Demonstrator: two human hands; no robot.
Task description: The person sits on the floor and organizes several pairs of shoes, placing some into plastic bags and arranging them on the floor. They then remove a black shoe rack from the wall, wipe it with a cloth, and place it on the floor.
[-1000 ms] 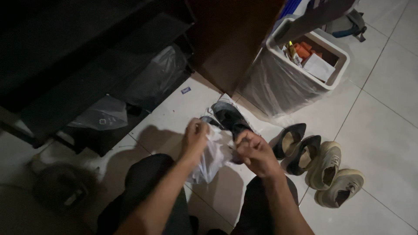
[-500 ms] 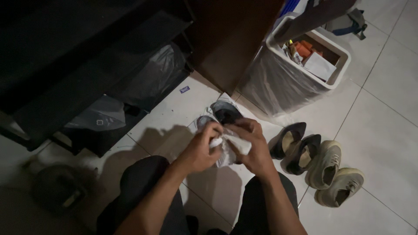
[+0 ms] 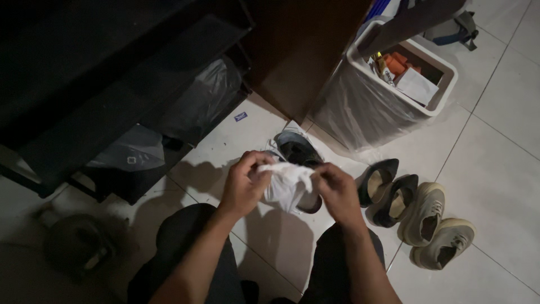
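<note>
Left hand (image 3: 243,186) and right hand (image 3: 337,192) both pinch a crumpled white plastic bag (image 3: 286,184) (dark shoe (image 3: 298,151) at 12 o'clock, beige sneakers (image 3: 433,225) toward 4)

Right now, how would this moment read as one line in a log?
left hand: grips white plastic bag | right hand: grips same bag | under it: dark shoe on floor tiles
</note>
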